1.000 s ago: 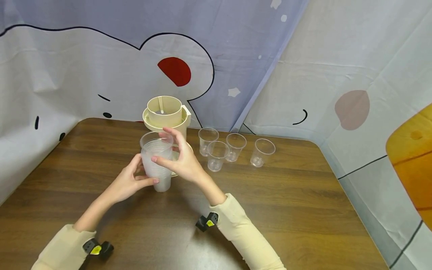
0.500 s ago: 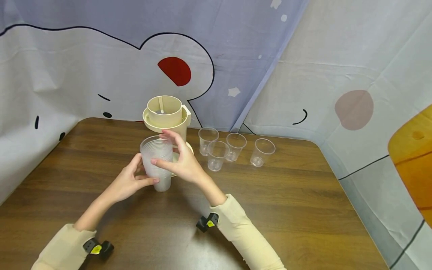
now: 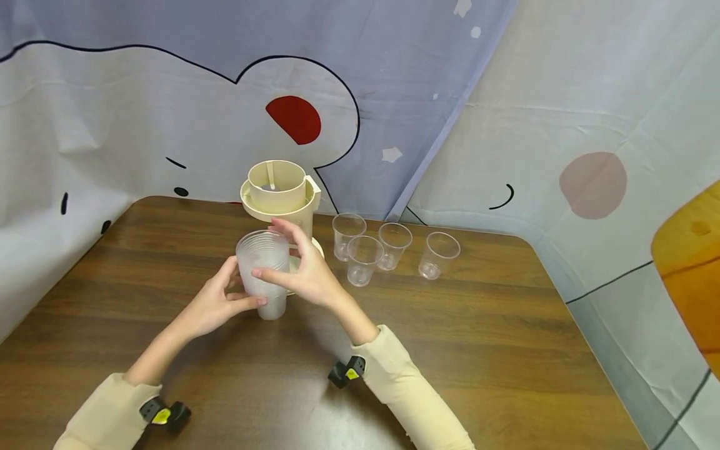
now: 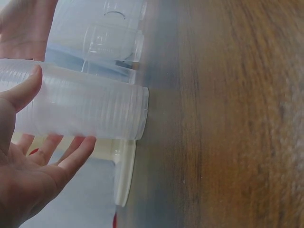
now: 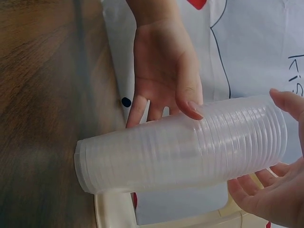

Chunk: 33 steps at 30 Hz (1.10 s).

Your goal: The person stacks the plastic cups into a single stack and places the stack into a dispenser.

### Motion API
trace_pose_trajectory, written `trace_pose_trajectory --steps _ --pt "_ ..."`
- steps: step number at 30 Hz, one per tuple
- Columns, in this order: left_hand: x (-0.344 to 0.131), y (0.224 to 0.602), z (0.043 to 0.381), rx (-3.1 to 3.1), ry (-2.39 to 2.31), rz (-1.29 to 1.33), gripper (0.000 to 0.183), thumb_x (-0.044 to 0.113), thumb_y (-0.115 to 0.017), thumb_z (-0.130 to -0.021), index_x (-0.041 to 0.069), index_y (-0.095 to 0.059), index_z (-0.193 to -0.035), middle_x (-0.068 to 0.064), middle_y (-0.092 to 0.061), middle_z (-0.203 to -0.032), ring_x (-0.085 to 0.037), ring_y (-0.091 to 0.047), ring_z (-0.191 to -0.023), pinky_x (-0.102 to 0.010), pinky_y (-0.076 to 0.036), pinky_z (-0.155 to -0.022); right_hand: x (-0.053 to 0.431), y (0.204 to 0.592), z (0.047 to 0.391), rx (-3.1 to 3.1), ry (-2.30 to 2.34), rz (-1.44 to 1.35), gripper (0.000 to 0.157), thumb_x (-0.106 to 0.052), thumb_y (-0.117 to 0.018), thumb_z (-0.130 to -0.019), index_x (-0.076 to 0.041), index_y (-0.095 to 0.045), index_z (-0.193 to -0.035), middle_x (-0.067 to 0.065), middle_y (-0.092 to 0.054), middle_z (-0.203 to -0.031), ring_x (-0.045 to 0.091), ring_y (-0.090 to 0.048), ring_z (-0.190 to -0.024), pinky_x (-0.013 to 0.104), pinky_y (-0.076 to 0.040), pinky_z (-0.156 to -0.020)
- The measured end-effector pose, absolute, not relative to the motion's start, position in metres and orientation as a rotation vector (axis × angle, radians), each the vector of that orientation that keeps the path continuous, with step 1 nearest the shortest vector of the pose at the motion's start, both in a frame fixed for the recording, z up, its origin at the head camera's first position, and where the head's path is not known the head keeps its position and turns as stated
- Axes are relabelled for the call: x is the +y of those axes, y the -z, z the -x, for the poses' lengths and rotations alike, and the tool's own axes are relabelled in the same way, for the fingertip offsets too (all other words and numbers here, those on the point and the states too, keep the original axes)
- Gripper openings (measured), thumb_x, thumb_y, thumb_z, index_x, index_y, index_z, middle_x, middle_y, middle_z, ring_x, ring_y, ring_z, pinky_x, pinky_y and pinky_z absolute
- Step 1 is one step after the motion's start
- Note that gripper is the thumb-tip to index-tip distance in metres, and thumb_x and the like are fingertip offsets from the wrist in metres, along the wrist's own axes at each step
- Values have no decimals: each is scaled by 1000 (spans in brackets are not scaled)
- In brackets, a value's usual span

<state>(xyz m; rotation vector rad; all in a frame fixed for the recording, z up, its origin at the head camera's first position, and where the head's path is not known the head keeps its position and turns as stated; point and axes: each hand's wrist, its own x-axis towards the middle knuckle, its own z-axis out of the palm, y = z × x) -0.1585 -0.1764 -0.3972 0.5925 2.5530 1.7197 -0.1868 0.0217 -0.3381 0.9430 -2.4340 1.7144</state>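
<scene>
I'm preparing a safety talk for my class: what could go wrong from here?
The tall stack of nested cups could slip or separate if either the left hand, lower down, or the right hand, higher up, loosens.
The stack might bump the cream container just behind it.
The right hand might brush the nearest loose cup and tip it over.

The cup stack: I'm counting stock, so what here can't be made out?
Stack: exact cup count; overlapping rims blur in all views.
Left hand: finger ends, behind the stack in the right wrist view.
Cream appliance: lower part, partly behind the stack and right hand in the head view; bottom edge cuts it in the right wrist view.
</scene>
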Motion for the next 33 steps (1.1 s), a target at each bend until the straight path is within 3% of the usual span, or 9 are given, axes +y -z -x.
trace_pose_trajectory --steps 21,33 --pt "-175 396 159 2543 -1726 -602 73 9 -73 -85 6 -28 -142 -22 -47 -135 -41 -54 -118 -41 -57 -89 23 340 187 -2469 -1743 -910 70 -17 -74 -82 -10 -39 -142 7 -51 -140 16 -47 -128 29 -43 -106" --pt "-176 397 158 2555 -1716 -586 72 10 -73 -85 6 -28 -141 -20 -48 -134 -38 -54 -116 -39 -57 -89 27 338 187 -2431 -1697 -948 71 -13 -78 -78 -8 -41 -139 8 -51 -138 18 -48 -127 29 -46 -105"
